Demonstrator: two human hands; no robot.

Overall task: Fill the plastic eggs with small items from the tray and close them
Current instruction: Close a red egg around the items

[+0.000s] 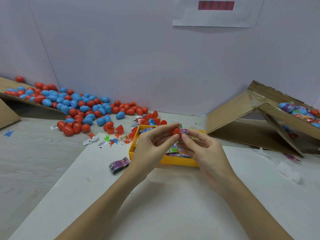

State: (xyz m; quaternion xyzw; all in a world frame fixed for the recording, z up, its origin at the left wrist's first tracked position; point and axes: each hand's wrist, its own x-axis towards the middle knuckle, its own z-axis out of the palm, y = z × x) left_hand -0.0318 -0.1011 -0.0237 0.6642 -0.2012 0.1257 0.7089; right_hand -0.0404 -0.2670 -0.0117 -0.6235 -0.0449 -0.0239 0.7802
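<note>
Above the yellow tray (138,154), the left hand (152,144) pinches a red egg half (175,131) while the right hand (200,149) feeds a pink packet (184,131) in from 3 o'clock; likely filling, next needing the other half.

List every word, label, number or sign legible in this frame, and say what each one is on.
No text can be read.
Red strip on the wall sheet: dark marks, blurred.
Pink packet in the right hand, at the red egg half in the left hand: barcode-like print, too small.
Packets in the yellow tray: blurred.
White tags on the table: barcodes, unreadable.
</note>
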